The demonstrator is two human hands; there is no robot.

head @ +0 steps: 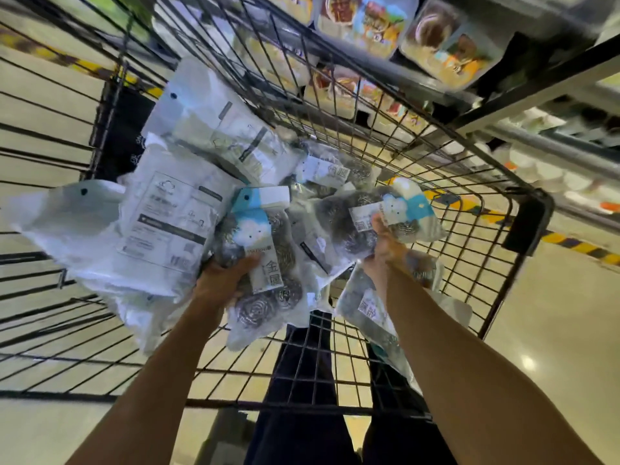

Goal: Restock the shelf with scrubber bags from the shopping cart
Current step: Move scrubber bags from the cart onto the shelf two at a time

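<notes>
A pale, glossy shop floor (570,330) lies under us, crossed by yellow-and-black hazard tape (577,246). A shelf (536,83) of blurred food packets (379,25) fills the upper right. We look down into a black wire shopping cart (533,209), and through its grid bottom we see dark trousers (302,431).

The cart carries a loose heap of clear bags. Our left hand (228,280) is curled round the lower half of the middle scrubber bag (268,236), with the thumb lying across its white label. This bag has a blue header card and coiled steel scrubbers inside. It sits at the cart's centre, with its bottom end pointing to the near edge.

Our right hand (385,243) pinches the right-side scrubber bag (339,219), with the thumb on the front beside its label and the fingers hidden behind. That bag's blue card points toward the cart's right edge. We cannot tell whether either bag is clear of the heap.

A 3rd scrubber bag (332,169) lies further in, toward the far edge. A 4th scrubber bag (365,307) lies under our right forearm by the near right corner. Large white flat packets (167,223) cover the cart's left half, overlapping each other, and 1 of them touches the middle scrubber bag.
</notes>
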